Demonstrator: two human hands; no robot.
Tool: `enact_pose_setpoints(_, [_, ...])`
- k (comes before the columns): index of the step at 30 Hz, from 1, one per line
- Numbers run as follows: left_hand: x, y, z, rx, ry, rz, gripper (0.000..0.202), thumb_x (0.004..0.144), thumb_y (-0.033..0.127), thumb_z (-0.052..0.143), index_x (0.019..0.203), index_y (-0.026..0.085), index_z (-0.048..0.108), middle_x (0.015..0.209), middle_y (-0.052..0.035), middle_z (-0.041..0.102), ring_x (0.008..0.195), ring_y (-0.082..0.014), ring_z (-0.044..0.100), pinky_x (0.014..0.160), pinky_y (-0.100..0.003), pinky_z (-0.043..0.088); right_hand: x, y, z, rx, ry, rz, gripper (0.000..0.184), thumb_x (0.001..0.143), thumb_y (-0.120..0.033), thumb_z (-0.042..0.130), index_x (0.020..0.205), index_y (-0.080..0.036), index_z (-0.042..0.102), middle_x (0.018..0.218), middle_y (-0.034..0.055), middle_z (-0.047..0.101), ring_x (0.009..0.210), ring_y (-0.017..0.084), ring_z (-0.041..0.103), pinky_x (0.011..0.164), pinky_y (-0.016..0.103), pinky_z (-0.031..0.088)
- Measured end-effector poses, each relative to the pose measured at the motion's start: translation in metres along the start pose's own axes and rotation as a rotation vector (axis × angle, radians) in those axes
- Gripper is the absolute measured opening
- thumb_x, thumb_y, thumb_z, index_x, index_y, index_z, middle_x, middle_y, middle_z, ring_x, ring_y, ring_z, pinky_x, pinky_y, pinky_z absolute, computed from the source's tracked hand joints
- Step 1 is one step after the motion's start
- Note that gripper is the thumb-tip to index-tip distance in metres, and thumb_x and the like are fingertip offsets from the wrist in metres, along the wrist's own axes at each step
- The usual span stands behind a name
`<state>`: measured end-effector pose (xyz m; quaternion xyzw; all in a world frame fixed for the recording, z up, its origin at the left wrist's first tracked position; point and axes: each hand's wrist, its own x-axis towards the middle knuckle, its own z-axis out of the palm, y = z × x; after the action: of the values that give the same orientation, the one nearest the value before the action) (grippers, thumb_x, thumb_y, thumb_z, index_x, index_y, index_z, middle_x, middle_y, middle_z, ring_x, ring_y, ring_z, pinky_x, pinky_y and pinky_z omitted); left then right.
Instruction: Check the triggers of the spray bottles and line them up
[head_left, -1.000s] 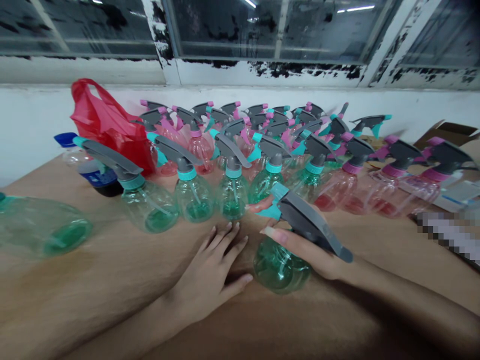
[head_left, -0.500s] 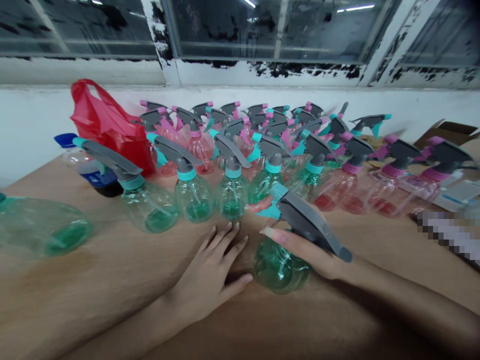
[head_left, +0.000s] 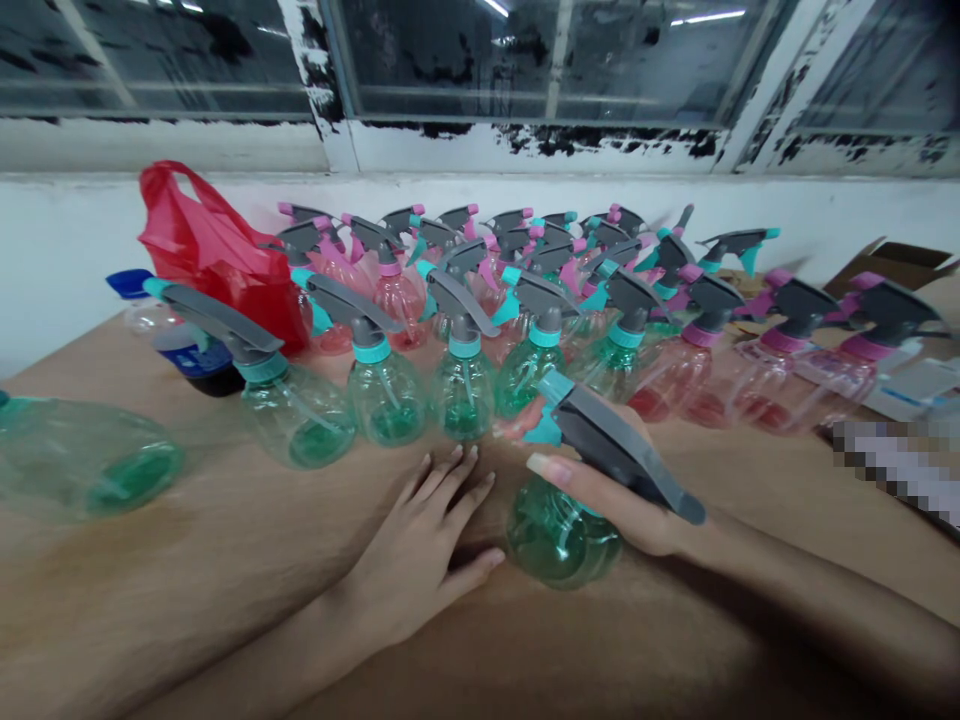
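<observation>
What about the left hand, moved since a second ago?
No. The left hand lies flat on the table, fingertips equally short of the front-row green bottle.

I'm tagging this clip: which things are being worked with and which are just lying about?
In hand: green spray bottle, held at its grey trigger head by the right hand; left hand flat on the table beside it.
Lying about: rows of green and pink spray bottles, red bag, blue-capped bottle, green bottle on its side, cardboard box.

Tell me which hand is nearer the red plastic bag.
Left. The left hand lies flat on the brown table, right of the red plastic bag; the right hand, farther right, holds a clear green spray bottle.
</observation>
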<state>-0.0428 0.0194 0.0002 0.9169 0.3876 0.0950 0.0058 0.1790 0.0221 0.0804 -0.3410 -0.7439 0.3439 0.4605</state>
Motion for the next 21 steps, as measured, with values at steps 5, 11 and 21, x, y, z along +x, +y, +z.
enact_pose_setpoints(5, [-0.0002,0.0003,-0.0021,0.009,-0.01,0.005,0.063,0.093,0.056,0.045,0.141,0.015,0.04,0.147,-0.0128,0.038,0.135,-0.0302,0.032,0.109,-0.05,0.025,-0.0013,0.0025,0.0002,-0.013,0.002,0.043,0.011,0.083,-0.032,0.062,0.085,-0.022,0.058,0.068,-0.0047,0.055,0.057,0.009,0.052,0.056,0.023,0.044])
enact_pose_setpoints(11, [0.0002,0.0019,-0.0032,0.022,-0.037,0.004,0.062,0.093,0.055,0.045,0.14,0.015,0.041,0.146,-0.0131,0.039,0.135,-0.0305,0.032,0.109,-0.05,0.027,-0.0008,-0.0002,0.0025,0.042,-0.003,0.075,0.023,0.084,-0.034,0.061,0.103,-0.023,0.057,0.084,0.0012,0.063,0.065,0.014,0.06,0.061,0.029,0.051])
enact_pose_setpoints(21, [-0.0001,0.0008,-0.0015,0.021,0.011,0.014,0.063,0.092,0.056,0.047,0.139,0.014,0.041,0.144,-0.0149,0.042,0.135,-0.03,0.033,0.109,-0.05,0.028,-0.001,0.0,0.0025,0.042,0.015,0.062,0.022,0.083,-0.031,0.061,0.102,-0.022,0.059,0.083,0.0003,0.062,0.062,0.013,0.059,0.058,0.028,0.052])
